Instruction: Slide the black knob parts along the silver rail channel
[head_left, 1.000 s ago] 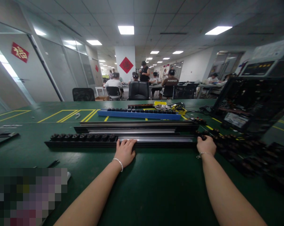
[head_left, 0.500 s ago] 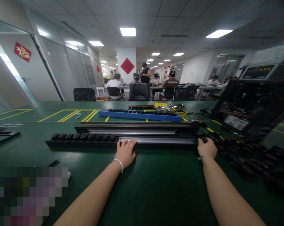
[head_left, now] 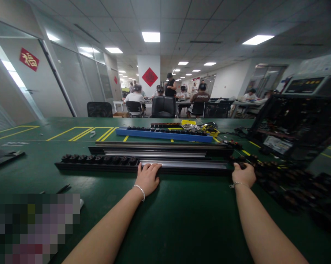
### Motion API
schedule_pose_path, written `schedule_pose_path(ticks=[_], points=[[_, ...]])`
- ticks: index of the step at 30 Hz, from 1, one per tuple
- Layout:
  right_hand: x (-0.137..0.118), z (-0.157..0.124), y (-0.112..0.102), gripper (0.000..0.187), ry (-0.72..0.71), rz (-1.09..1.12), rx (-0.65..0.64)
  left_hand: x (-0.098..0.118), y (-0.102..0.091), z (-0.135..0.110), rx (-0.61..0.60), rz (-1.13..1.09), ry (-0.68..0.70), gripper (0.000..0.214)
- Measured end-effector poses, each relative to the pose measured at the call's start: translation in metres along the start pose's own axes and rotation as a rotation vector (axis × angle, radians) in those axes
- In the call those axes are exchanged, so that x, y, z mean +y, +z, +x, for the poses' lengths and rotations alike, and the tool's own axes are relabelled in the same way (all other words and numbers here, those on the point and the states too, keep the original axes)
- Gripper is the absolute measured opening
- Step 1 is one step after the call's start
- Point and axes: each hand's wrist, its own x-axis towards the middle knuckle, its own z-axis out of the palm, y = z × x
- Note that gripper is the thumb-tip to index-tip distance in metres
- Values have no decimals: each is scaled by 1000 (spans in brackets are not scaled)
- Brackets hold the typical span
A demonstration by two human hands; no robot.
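A long black tray-like rail lies across the table before me. A row of small black parts fills its left portion, and a shiny metal strip shows along the right portion. My left hand rests on the rail's near edge just right of that row, fingers spread over the edge and thumb apart. Near the rail's right end, my right hand is closed, thumb and fingers pinched round a small black part that is mostly hidden. Many loose black parts lie heaped to its right.
More black rails lie behind mine. Beyond them stands a blue tray holding black parts, with a yellow container and wires beside it. A large black open case stands at right. People sit at tables in the background.
My right hand has shifted very slightly right, still pinching the black part. My left hand stays on the rail edge. The whole view has moved a little.
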Motion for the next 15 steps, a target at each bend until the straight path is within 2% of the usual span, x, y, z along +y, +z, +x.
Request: schedule_pose_path(ticks=[7,15], points=[[1,7,0,44,35,-29,-53,0,1,0,16,-7,5,49],[3,10,1,42,45,-36,-56,1,0,0,3,-8,-12,49]])
